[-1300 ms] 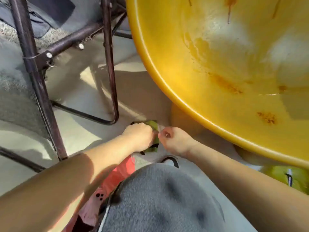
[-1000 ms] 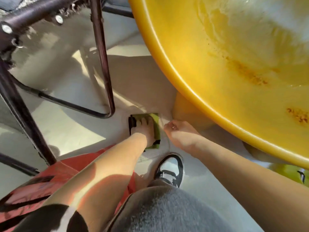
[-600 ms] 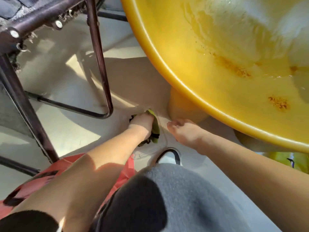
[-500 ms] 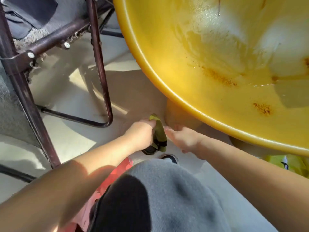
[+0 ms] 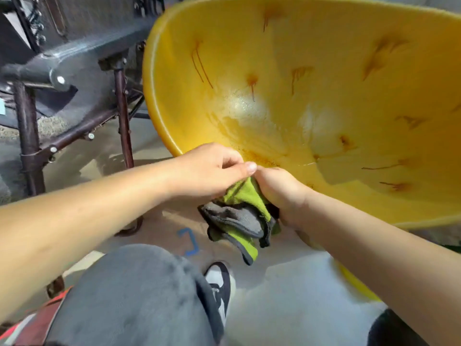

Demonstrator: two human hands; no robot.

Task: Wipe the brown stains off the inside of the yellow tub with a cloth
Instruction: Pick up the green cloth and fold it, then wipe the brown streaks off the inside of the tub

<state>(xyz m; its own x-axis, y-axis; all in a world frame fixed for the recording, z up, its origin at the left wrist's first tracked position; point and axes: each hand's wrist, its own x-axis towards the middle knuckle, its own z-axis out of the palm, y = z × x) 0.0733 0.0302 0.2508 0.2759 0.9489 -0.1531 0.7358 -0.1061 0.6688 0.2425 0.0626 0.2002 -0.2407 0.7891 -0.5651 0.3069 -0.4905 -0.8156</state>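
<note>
Here both hands grip the cloth [image 5: 245, 216] just outside the near rim of the tub [image 5: 324, 58]: the left hand [image 5: 212, 171] pinches its top edge, thumb pressed against the right hand [image 5: 279, 191], which is closed on the bunched green part. The rest hangs loose, grey and green folds dangling above the floor [image 5: 287, 295]. The tub is tipped toward the person, its inside facing the camera, with brown stains [image 5: 252, 81] and drip marks scattered over the wall and more along the lower curve near the hands.

The likeliest trouble, I think, is the wadded cloth. Wiped as it is, only a small lump would meet the plastic, and the trailing end could drag through wet patches or smear brown across parts that look clean. A wet sheen shows low in the tub, so stains there may spread rather than lift. Pressing hard on a tilted tub could also rock or slide it, since I cannot see what props it.

The tub's right side and base are cut off. The right hand's fingers are hidden under the cloth. Motion blur softens the knee [image 5: 129, 295], the shoe [image 5: 219, 288] and the chair [image 5: 74, 58] at left.
</note>
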